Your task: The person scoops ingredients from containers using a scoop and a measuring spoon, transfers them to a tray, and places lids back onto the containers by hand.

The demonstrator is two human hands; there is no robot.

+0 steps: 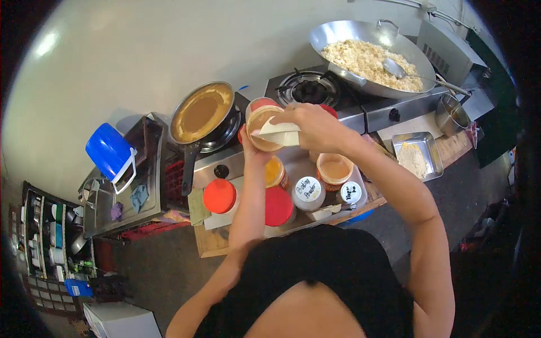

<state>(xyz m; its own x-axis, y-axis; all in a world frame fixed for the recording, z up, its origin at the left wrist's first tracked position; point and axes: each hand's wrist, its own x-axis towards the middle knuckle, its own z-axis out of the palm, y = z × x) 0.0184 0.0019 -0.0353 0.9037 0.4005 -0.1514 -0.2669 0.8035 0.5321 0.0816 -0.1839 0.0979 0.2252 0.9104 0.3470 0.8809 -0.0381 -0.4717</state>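
My left hand (255, 151) is wrapped round an open plastic jar (265, 114) of tan powder, tilted above the table. My right hand (311, 123) grips a white scoop (280, 135), its bowl at the jar's mouth. Close below stand an open jar of yellow powder (274, 170), an open jar of light orange powder (335, 169), and a white-lidded jar marked "Baking Powder" (309, 190). A smaller white-lidded jar (350, 192) and two red-lidded containers, one round red lid (220, 195) and one darker red lid (279, 207), sit around them.
A frying pan (202, 115) of brown sauce rests on the left burner. The right burner (311, 89) is bare. A large wok (338, 35) of rice-like food with a ladle stands at right. A metal tray (438, 163) holds pale powder. A blue bucket (109, 150) is by the sink.
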